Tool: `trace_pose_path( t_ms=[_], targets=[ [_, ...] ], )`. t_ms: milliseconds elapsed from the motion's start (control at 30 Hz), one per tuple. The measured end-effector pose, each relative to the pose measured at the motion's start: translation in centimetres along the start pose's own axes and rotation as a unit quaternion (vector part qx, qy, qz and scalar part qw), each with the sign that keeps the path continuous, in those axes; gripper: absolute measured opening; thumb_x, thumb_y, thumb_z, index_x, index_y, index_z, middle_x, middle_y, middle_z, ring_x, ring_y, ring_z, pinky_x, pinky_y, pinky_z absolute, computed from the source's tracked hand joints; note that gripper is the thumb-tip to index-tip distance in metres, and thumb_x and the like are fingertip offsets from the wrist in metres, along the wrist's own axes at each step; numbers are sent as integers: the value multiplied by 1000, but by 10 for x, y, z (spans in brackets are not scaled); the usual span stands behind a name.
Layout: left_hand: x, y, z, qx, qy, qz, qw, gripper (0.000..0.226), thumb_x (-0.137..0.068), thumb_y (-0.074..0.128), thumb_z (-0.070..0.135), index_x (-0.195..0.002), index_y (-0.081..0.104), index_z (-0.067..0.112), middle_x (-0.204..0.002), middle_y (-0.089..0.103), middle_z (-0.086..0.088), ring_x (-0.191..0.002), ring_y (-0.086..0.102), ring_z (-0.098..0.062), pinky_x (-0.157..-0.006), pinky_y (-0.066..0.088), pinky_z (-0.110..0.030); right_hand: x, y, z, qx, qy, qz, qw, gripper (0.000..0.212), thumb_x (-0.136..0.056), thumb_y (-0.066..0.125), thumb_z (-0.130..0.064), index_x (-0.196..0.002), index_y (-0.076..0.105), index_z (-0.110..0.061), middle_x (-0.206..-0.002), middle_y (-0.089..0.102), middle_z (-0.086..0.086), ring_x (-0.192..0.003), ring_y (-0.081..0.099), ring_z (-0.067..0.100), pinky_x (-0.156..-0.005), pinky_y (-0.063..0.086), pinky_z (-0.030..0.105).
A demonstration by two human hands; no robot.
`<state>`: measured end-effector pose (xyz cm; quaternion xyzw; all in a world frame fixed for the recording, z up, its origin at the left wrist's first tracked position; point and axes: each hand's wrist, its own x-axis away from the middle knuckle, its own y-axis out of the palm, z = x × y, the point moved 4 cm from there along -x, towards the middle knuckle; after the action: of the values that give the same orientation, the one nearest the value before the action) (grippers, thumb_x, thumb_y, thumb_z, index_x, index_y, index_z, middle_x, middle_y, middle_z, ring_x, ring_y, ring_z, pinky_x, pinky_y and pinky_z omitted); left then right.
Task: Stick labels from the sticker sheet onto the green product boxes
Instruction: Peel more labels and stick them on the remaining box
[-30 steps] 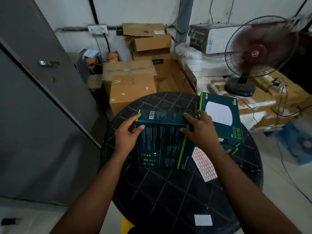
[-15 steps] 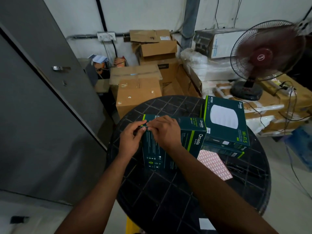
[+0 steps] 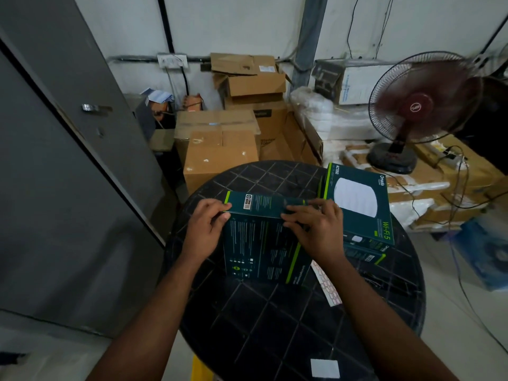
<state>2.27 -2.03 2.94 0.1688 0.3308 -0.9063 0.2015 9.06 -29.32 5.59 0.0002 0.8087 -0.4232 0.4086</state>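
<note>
A dark green product box (image 3: 261,243) stands on edge on the round black table (image 3: 275,320). My left hand (image 3: 204,229) grips its upper left corner. My right hand (image 3: 316,229) holds its upper right edge, fingers over the top face. A small label (image 3: 247,202) sits on the box's top face near the left end. The pink sticker sheet (image 3: 328,287) lies on the table to the right of the box, partly hidden under my right forearm. A stack of more green boxes (image 3: 360,204) sits at the table's right side.
Cardboard cartons (image 3: 220,149) are piled behind the table against the wall. A running red fan (image 3: 423,105) stands at the back right with cables trailing down. A grey door (image 3: 55,160) is at the left. A white paper scrap (image 3: 324,368) lies at the table's near edge.
My right hand moved from the box's top left, beside the left hand, back to the right edge. A label now shows on the top face where the fingers were pressing.
</note>
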Motion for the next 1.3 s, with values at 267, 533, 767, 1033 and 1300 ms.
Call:
trace_pose_path(
  t_ms=[267, 533, 767, 1033, 1300],
  targets=[
    [10, 13, 33, -213, 35, 32, 976, 20, -95, 55, 7, -108, 67, 16, -133, 63, 1, -128, 48, -28, -95, 42, -50, 26, -17, 37, -170, 158, -17, 972, 23, -80, 83, -18, -101, 81, -24, -115, 71, -14, -115, 59, 17, -98, 52, 40],
    [17, 88, 87, -329, 126, -146, 924, 60, -101, 44, 50, -155, 29, 28, -162, 32, 2, -151, 24, -26, -123, 16, -47, 30, -21, 44, -288, 242, 24, 926, 21, -70, 89, -8, -86, 79, -16, -99, 75, -1, -102, 69, -2, -91, 60, 37],
    [15, 92, 83, -375, 145, -124, 907, 70, -98, 48, 56, -158, 23, 29, -162, 30, 2, -150, 25, -28, -123, 16, -48, 79, -11, 57, -305, 264, -31, 914, 46, -97, 63, -7, -141, 59, -20, -144, 59, -1, -126, 59, 2, -100, 49, 18],
    [5, 102, 85, -386, 127, -109, 907, 74, -91, 60, 51, -155, 29, 27, -159, 34, 0, -147, 29, -30, -122, 15, -50, 228, 64, 135, 70, 364, -493, 787, 88, -97, 50, -60, -161, 2, -23, -170, -8, 8, -156, -3, 36, -121, 9, 64],
    [-4, 106, 82, -384, 111, -106, 910, 76, -88, 63, 53, -153, 31, 27, -158, 36, 0, -145, 29, -30, -120, 17, -51, 235, 47, 140, 113, 432, -354, 822, 60, -96, 53, -56, -143, 37, -22, -151, 34, 17, -139, 35, 37, -113, 33, 59]
  ],
)
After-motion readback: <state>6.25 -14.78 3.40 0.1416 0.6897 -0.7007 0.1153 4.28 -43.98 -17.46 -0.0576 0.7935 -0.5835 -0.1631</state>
